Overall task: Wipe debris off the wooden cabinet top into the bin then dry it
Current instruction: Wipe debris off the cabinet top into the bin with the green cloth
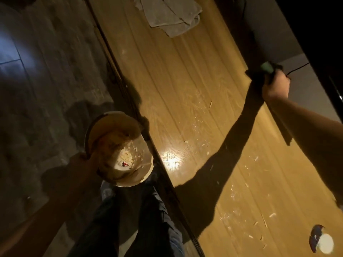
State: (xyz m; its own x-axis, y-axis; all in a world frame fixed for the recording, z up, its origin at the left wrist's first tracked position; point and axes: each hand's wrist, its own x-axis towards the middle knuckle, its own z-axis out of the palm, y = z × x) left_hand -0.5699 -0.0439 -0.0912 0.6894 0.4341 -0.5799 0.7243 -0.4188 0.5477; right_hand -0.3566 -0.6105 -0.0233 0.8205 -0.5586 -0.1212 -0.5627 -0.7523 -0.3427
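While the person's dark-trousered legs (148, 219) stand close against the cabinet's front edge, the left hand (89, 156) grips the rim of a round bin (104, 125), holding it just beside and below that edge. Pale scraps (126, 157) lie heaped in the bin's bottom. How the left fingers lie is lost in shadow, though they curl at the rim. On the wooden cabinet top (185, 80), light crumbs and slivers of debris (204, 123) are scattered from the near right corner toward the middle, and a bright lamp glare sits near the front edge. A small dark-and-white object (318, 238) rests at the near right. Farther along, the right hand (276, 86) is curled round a dark green cloth (265, 70), pressing it at the back edge of the top. Beyond that, a crumpled grey towel (170, 15) lies on the far end, well apart from both hands.
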